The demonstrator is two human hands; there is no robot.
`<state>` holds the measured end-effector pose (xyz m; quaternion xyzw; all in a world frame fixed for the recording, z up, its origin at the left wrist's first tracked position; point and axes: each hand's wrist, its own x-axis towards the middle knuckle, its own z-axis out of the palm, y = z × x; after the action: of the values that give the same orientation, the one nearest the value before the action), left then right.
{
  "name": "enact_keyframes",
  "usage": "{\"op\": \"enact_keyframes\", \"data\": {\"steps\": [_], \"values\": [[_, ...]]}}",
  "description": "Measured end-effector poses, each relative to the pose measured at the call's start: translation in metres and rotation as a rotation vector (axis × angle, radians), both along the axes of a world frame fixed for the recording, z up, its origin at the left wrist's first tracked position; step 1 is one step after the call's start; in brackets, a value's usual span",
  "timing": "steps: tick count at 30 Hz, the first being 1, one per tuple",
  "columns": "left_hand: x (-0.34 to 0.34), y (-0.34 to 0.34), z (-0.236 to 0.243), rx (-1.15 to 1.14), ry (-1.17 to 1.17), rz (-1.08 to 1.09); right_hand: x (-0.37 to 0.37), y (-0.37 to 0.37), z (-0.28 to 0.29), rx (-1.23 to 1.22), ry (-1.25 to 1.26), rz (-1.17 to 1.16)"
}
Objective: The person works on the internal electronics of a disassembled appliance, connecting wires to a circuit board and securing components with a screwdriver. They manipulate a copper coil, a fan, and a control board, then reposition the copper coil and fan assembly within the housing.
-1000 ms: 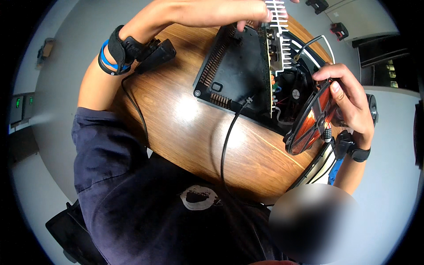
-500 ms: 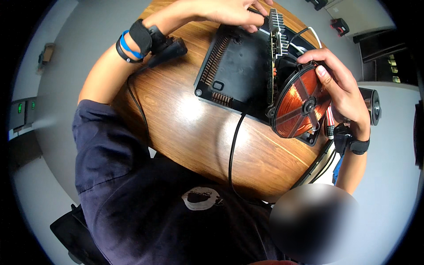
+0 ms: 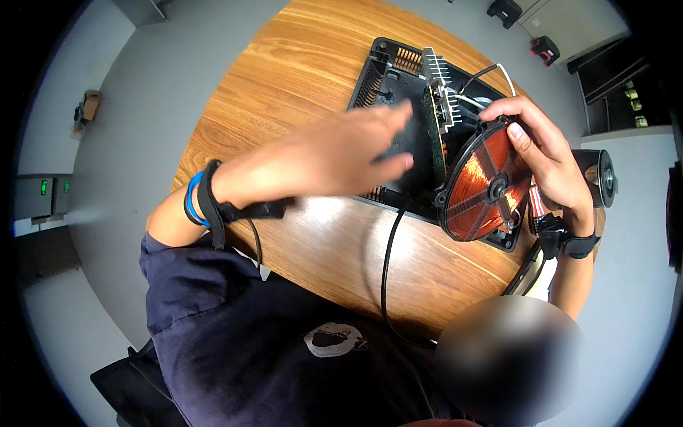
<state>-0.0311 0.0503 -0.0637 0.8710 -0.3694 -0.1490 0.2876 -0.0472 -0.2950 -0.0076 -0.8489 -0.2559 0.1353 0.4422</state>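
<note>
My right hand point(image 3: 548, 160) grips the rim of a round copper induction coil point(image 3: 475, 196), tilted on edge with its thumb on the coil's face and its fingers behind. Beside the coil a circuit board point(image 3: 436, 132) with a silver finned heat sink point(image 3: 439, 75) stands nearly upright. Both are above the black plastic base of an induction cooker point(image 3: 420, 146), which has vent slots along its edges. My left hand point(image 3: 341, 153), blurred by motion, hovers over the left part of the base with its fingers apart and nothing in them.
A wooden table point(image 3: 242, 107) carries the base. From its near edge a black cord point(image 3: 385, 270) runs toward me. White and black wires point(image 3: 506, 75) loop behind the board. A dark cylindrical object point(image 3: 603, 178) stands right of my right hand.
My left hand has come back from the far end of the board toward me, over the base's left side. My right hand keeps its hold on the coil; the view has shifted slightly.
</note>
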Motion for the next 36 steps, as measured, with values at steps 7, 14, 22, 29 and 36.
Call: {"op": "enact_keyframes", "data": {"steps": [7, 14, 22, 29, 36], "values": [[-0.011, -0.023, -0.013, 0.049, 0.222, -0.356, -0.001, 0.006, 0.001, 0.014, -0.015, -0.093], [-0.003, -0.040, -0.037, -0.301, 0.208, -0.211, -0.004, 0.005, -0.001, 0.108, 0.083, -0.225], [-0.007, -0.035, -0.038, -0.235, 0.184, -0.157, 0.004, -0.011, -0.002, 0.131, 0.033, -0.225], [-0.011, -0.010, -0.010, -0.253, 0.195, -0.036, 0.010, -0.042, -0.004, 0.095, -0.085, -0.255], [-0.006, 0.006, 0.011, -0.232, 0.388, 0.078, 0.012, -0.058, -0.018, 0.115, -0.079, -0.289]]}}
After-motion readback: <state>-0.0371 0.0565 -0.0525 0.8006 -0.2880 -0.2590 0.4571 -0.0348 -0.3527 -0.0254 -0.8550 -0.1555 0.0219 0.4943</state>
